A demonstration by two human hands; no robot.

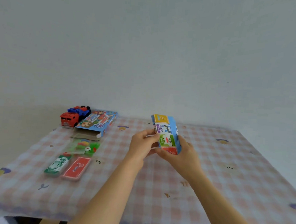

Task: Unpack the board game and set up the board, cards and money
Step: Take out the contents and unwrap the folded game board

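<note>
I hold the folded game board (pixel 166 133) upright above the middle of the table, its blue, yellow, green and red squares facing me. My left hand (pixel 143 145) grips its left edge and my right hand (pixel 184 153) holds its right and lower edge. At the far left lies the open blue game box (pixel 97 122). In front of the box is a clear bag of small pieces with a die (pixel 85 147). Nearer me lie a green stack of money (pixel 58 165) and a red deck of cards (pixel 76 168), side by side.
A red and blue toy truck (pixel 74 116) stands at the far left corner beside the box. The table wears a pink checked cloth (pixel 226 176). A plain wall rises right behind the table.
</note>
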